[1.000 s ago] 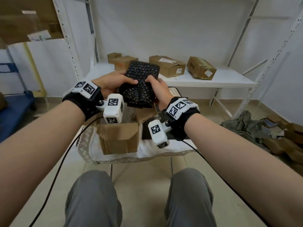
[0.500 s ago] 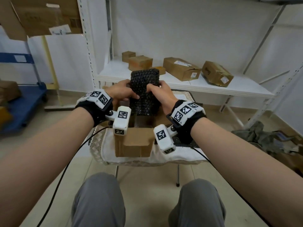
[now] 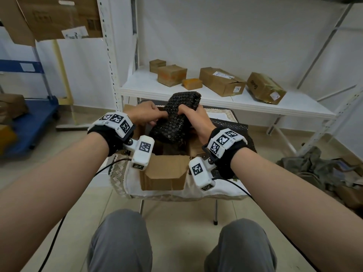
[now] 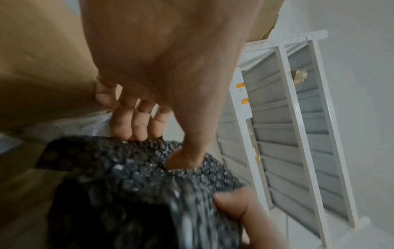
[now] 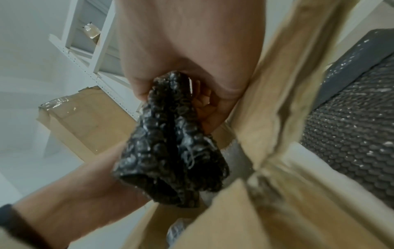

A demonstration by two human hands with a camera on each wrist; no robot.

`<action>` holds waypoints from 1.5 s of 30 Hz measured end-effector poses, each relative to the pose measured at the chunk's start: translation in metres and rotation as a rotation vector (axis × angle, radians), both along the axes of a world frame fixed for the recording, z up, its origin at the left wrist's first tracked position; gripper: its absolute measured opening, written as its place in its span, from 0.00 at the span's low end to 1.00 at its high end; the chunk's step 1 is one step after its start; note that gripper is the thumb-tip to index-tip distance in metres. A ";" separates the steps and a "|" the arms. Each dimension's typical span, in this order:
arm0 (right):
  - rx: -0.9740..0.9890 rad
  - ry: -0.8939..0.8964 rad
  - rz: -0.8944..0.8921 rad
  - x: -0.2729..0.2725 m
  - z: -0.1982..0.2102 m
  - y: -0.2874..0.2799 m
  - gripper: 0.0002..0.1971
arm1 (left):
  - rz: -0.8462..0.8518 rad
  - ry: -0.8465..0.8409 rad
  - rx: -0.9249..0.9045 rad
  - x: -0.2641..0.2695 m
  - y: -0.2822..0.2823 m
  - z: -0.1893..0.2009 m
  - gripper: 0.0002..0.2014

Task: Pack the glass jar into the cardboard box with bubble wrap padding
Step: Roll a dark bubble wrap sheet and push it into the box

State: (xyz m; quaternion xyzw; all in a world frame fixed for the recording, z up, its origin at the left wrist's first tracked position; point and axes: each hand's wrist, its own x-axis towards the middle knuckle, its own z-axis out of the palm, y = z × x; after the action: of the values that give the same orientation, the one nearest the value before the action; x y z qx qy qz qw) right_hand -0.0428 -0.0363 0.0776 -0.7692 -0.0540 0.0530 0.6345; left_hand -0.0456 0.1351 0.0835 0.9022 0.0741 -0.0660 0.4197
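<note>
1. the left hand (image 3: 146, 114) and right hand (image 3: 193, 116) both clench the black wrap (image 3: 174, 118), fingers curled into its middle, squeezing it narrow there.
2. the wrap hangs over the open box (image 3: 165, 171), its lower end just inside the opening and its top flaring above the hands; the box sits on a white-clothed stool (image 3: 196, 193).
3. the jar itself cannot be seen; something pale and glossy shows deep in the box in the right wrist view, but i cannot tell what it is.
4. risk: the near flap (image 3: 167, 163) stands up by the wrap, so the bundle could catch on it and tip the light box off the stool.
5. risk: a hard push down could pop bubbles or leave one side of the box unpadded, since the wrap is bunched, not spread.
6. materials: the wrap is soft, dimpled, shiny plastic; the box is dull, creased cardboard with frayed flap edges.
7. a second dark bubbled sheet (image 3: 229, 126) lies flat to the right of the box.
</note>
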 end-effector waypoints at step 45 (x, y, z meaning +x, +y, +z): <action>-0.033 0.029 0.179 -0.012 -0.010 -0.017 0.12 | 0.155 -0.344 -0.737 0.007 -0.002 -0.001 0.19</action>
State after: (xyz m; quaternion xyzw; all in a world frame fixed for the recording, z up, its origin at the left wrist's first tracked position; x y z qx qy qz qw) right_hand -0.0544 -0.0530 0.0672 -0.7710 -0.1121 0.1216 0.6150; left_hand -0.0384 0.1329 0.0823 0.6812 0.0419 0.0956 0.7246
